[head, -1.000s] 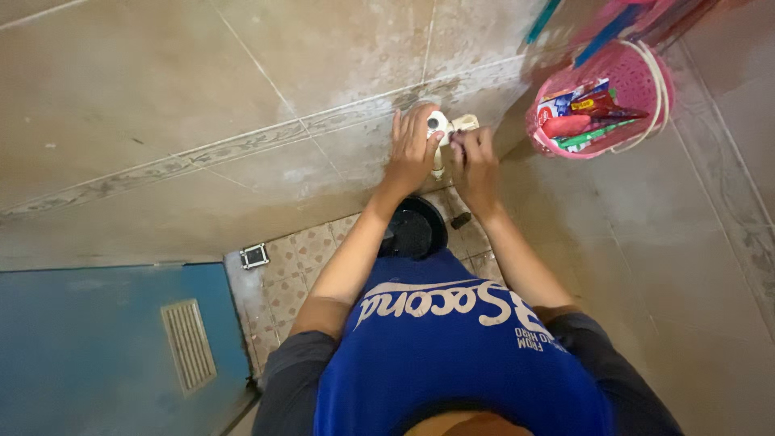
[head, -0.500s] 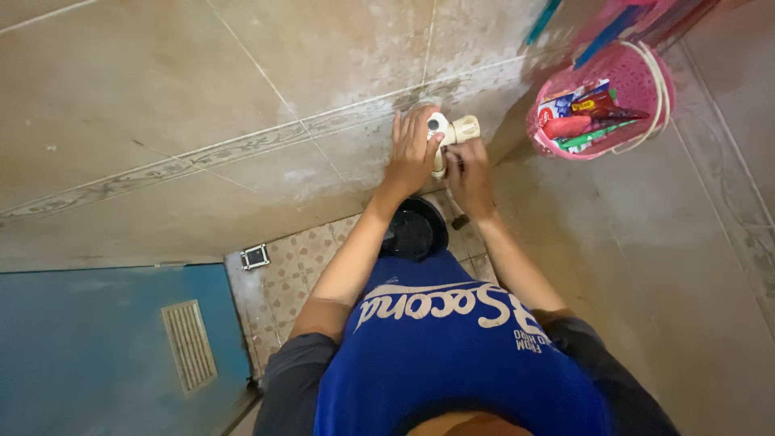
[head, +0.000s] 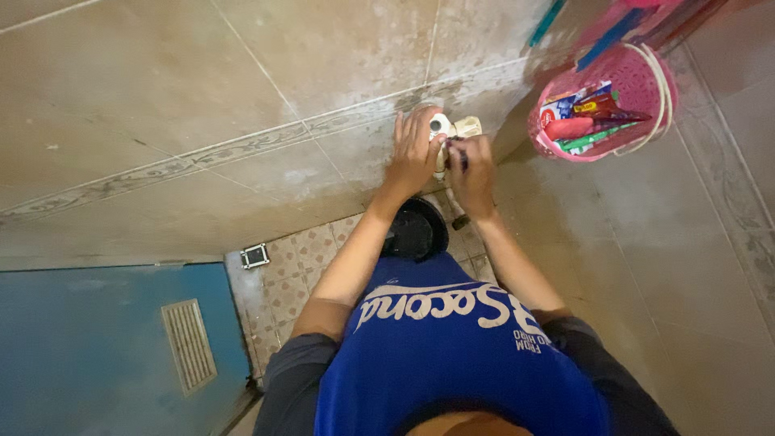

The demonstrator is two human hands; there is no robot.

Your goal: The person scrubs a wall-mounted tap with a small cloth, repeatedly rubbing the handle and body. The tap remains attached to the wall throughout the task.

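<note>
A cream plastic tap (head: 454, 129) juts from the tiled wall (head: 242, 97) at the top middle. My left hand (head: 414, 153) is wrapped around the tap's round body, fingers pressed on the wall side. My right hand (head: 472, 171) is closed just below and right of the tap's spout, pinching a small dark thing against it; what that thing is I cannot tell. Both forearms reach up from my blue shirt.
A pink basket (head: 601, 109) with tubes and packets hangs at the upper right. Below the tap stands a black round container (head: 416, 230) on the patterned floor tiles (head: 291, 274). A small metal drain (head: 254, 256) and a blue door (head: 105, 347) lie at the left.
My right hand has slid down from over the tap's spout, baring the spout, and has closed tighter beneath it. My left hand has stayed on the tap.
</note>
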